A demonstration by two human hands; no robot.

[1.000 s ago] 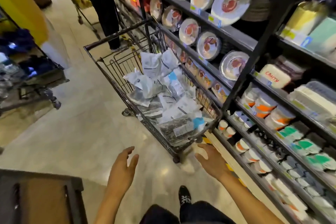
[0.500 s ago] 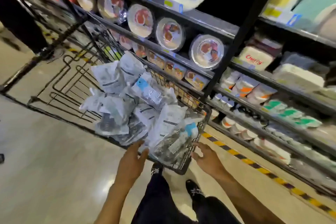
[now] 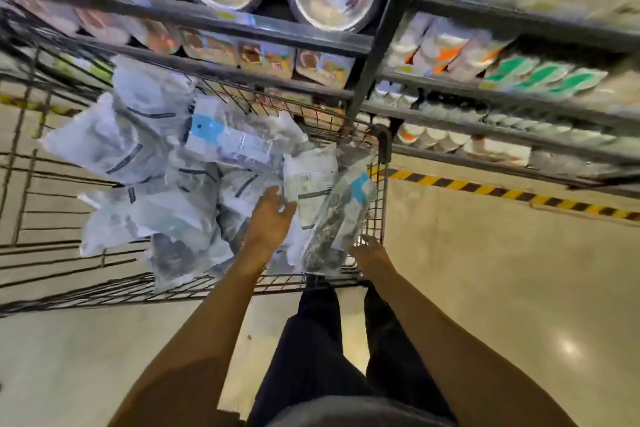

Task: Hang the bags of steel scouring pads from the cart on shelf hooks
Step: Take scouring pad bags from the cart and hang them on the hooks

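Bags of steel scouring pads [image 3: 225,146] heaped in wire cart [image 3: 383,156]; left hand [image 3: 270,215] loose and empty above them, right hand [image 3: 369,251] at near corner, grip unclear. Pinch one bag by its top edge, singly.

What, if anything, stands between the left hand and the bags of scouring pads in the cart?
Nothing visible. The left hand is past the near wall of the cart and over the pile, fingertips at the white-labelled bag. No wire or other item lies between them.
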